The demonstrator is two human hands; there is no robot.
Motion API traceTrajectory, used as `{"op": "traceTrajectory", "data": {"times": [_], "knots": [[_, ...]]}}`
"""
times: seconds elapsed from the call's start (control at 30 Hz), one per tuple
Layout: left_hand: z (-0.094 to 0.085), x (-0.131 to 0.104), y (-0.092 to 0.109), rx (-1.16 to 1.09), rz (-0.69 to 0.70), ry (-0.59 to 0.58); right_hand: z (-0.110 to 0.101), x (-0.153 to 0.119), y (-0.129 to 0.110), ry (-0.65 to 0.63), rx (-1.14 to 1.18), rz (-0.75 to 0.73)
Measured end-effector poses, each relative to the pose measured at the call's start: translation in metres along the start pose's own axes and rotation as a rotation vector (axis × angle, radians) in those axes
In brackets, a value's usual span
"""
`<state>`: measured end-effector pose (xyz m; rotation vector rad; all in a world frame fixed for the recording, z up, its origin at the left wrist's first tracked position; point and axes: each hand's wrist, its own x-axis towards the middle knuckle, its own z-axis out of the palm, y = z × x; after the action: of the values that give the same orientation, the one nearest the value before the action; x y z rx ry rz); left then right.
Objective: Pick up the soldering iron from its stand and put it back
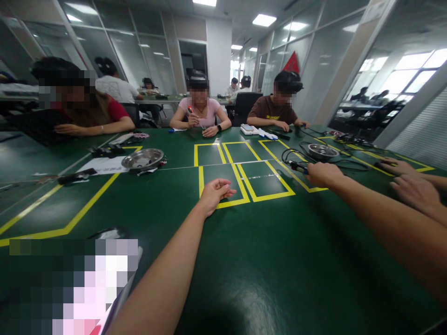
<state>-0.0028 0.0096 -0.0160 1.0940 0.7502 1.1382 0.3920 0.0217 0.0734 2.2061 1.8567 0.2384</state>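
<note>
My left hand (215, 195) rests on the green table at the front of a yellow-taped rectangle. Its fingers are loosely bent and nothing shows in them. Further right and forward, my right hand (324, 175) is closed around a dark piece with a blue part (304, 170), whose exact kind I cannot make out. Black cables (293, 156) lie coiled just beyond that hand. Behind them stands a round metal bowl (323, 151).
Yellow tape (272, 197) marks out rectangles on the table (251, 260). A metal bowl (143, 159) with small parts stands at left beside a white sheet (101, 163). Another person's hands (415, 188) are at the right edge. Several people sit opposite, one holding a red-handled screwdriver (190, 110).
</note>
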Motion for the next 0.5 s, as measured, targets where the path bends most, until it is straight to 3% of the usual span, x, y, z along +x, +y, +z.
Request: {"op": "traceTrajectory", "data": {"times": [0.1, 0.2, 0.37, 0.5], "knots": [[-0.001, 0.001, -0.001, -0.019, 0.005, 0.004, -0.005, 0.003, -0.031, 0.038, 0.245, 0.02], [-0.002, -0.001, 0.001, -0.056, 0.007, 0.008, -0.007, 0.001, -0.076, 0.003, 0.686, 0.039], [-0.002, -0.002, 0.004, -0.113, -0.003, 0.06, -0.009, -0.019, -0.157, -0.209, 1.566, -0.062], [-0.002, 0.001, 0.004, -0.233, 0.023, 0.179, -0.014, -0.052, -0.201, -0.421, 1.929, -0.229]]}}
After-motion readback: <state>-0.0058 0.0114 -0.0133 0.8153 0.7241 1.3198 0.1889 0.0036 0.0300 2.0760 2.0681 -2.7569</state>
